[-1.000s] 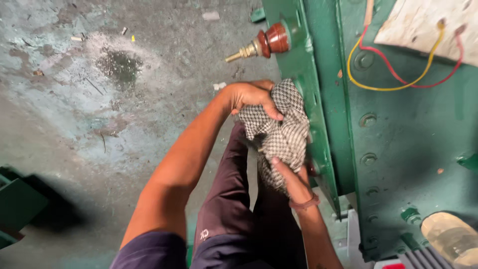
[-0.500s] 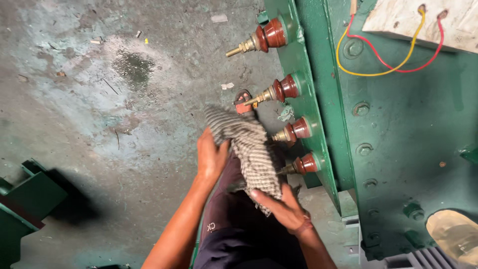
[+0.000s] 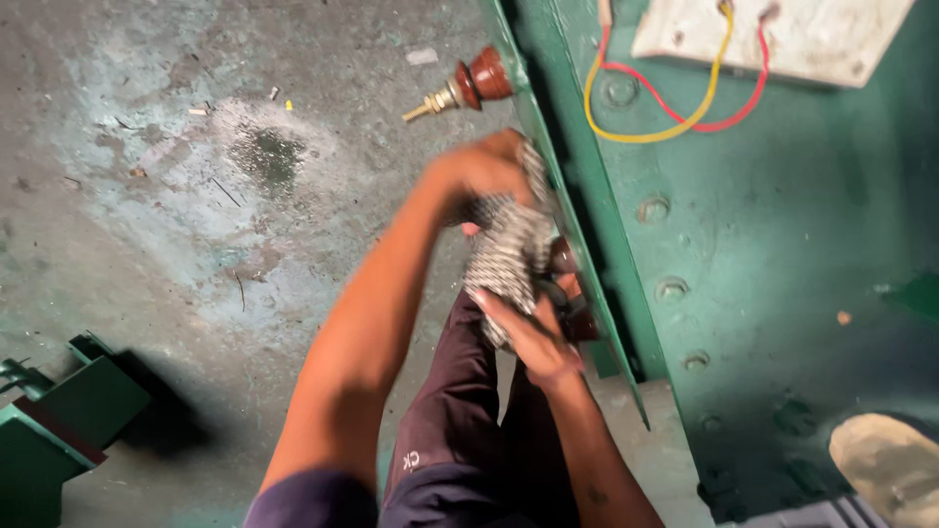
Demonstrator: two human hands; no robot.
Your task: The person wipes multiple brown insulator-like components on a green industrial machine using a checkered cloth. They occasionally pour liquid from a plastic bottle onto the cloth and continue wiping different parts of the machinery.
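A checked black-and-white cloth [image 3: 509, 249] is stretched between both my hands against the side of a green metal tank [image 3: 782, 293]. My left hand [image 3: 479, 166] grips its upper end, blurred with motion, up by the tank's rim. My right hand [image 3: 528, 337] holds the lower end, pressed against dark reddish-brown insulator bushings [image 3: 572, 303] that jut from the tank's side. The cloth covers most of those bushings. One more reddish bushing [image 3: 474, 83] with a brass stud sticks out higher up, uncovered.
Yellow and red wires [image 3: 675, 117] loop from a pale board [image 3: 782, 34] on the tank's top. Bolt heads [image 3: 670, 288] dot the lid. A green metal bracket [image 3: 59, 420] stands on the stained concrete floor at lower left. A tan shoe [image 3: 885, 469] rests at lower right.
My left hand has swung back up to the tank's rim with the cloth's top end. The cloth now covers the middle bushings that showed half a second ago. The view shifted slightly.
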